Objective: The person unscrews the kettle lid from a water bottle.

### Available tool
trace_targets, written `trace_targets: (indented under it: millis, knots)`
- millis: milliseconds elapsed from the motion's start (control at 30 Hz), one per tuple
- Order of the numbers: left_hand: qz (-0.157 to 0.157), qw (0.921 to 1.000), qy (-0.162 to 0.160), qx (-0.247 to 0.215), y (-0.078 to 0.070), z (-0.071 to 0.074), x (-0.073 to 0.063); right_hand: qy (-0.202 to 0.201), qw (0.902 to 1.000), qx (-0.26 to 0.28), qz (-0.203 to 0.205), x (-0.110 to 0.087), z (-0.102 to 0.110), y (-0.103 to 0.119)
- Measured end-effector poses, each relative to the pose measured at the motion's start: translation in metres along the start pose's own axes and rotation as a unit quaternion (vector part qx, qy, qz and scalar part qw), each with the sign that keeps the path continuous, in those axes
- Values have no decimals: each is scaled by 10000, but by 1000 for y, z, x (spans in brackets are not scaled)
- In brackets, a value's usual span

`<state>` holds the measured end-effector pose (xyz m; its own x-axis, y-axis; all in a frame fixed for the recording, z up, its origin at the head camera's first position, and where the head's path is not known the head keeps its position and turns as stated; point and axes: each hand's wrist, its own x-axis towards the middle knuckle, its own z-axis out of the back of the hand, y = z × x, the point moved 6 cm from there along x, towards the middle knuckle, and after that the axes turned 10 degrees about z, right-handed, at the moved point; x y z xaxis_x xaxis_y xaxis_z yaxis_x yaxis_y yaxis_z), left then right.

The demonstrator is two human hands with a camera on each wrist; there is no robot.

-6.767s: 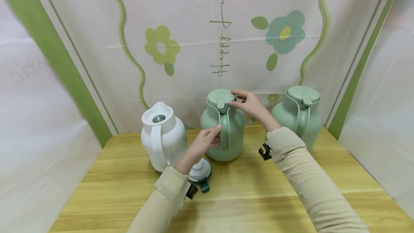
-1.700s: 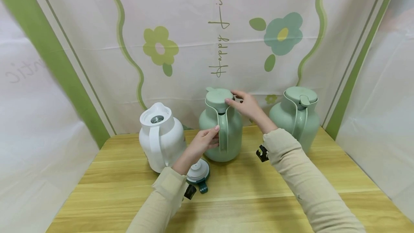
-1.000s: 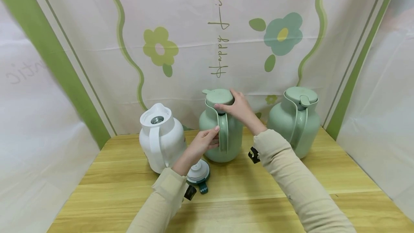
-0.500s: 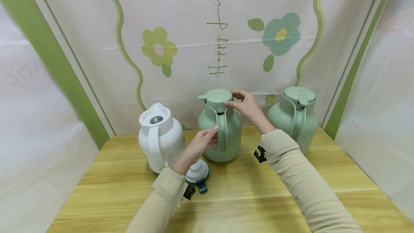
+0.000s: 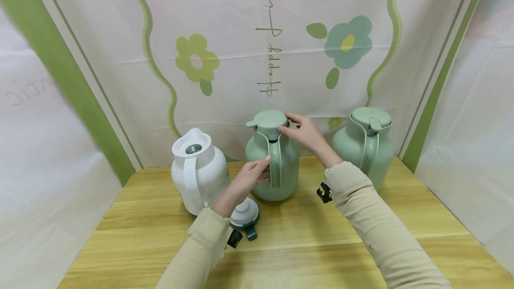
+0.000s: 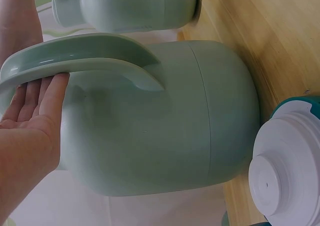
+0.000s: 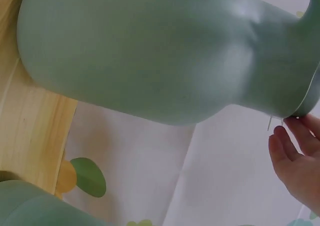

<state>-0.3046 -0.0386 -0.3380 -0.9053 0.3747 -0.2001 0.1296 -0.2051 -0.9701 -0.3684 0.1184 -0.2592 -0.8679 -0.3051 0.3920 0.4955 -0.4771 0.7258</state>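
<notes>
In the head view, a pale green vacuum jug (image 5: 287,164) stands upright on the table, between a white jug and another green jug. My left hand (image 5: 248,181) holds its handle (image 5: 275,162), thumb on the near side and fingers tucked behind. At the top, my right hand (image 5: 304,134) grips the edge of the round lid (image 5: 271,121) between thumb and fingers. The lid's tab (image 5: 253,123) points left, away from the handle. In the left wrist view, my left fingers (image 6: 50,98) lie beneath the handle; the right wrist view shows right fingers (image 7: 300,141) by the lid's rim.
The white jug (image 5: 209,177) at left has no lid, and its metal-lined mouth shows. Close in front lies an upturned white stopper lid (image 5: 246,212) with a dark green tab, partly behind my left wrist. A second green jug (image 5: 379,157), lidded, stands right behind my right forearm.
The lid has turned: its tab pointed toward the handle at first, then to the back left, and now left. My right hand shifted its grip around the lid. My left hand stayed on the handle.
</notes>
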Motion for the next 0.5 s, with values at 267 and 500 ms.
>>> trace_targets:
  millis: [267,500]
  knots:
    - [-40,10000,26,46,-1,-1,-1,254,9987,-401,-199,4,-12,5]
    - [-37,10000,-30,-17,0,0,0,121,9979,-589,-248,8,-19,13]
